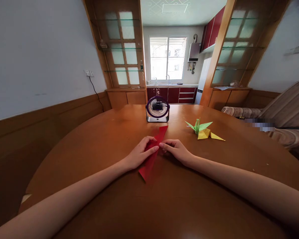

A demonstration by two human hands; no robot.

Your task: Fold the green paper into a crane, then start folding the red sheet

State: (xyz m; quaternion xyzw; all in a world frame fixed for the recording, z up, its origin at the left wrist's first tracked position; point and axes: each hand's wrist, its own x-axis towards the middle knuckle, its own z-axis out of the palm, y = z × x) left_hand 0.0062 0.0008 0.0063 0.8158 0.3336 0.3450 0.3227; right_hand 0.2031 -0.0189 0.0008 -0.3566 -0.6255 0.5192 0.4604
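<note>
A folded strip of red paper (147,167) lies slantwise on the table in front of me, its far end pointing toward the fan. My left hand (141,152) rests over the paper's middle, thumb and fingers gripping it. From the other side, my right hand (176,151) pinches the paper's right edge, its thumb tip close to my left thumb. The fingers of the right hand are curled and partly hidden. To the right stand a green origami crane (198,126) and a yellow folded paper piece (204,134), close against each other.
A small purple desk fan (157,108) stands beyond the paper on the round wooden table (97,146). Past the table's far edge are a kitchen and wooden cabinets (126,97). A striped sofa (281,109) is at the right, a wall at the left.
</note>
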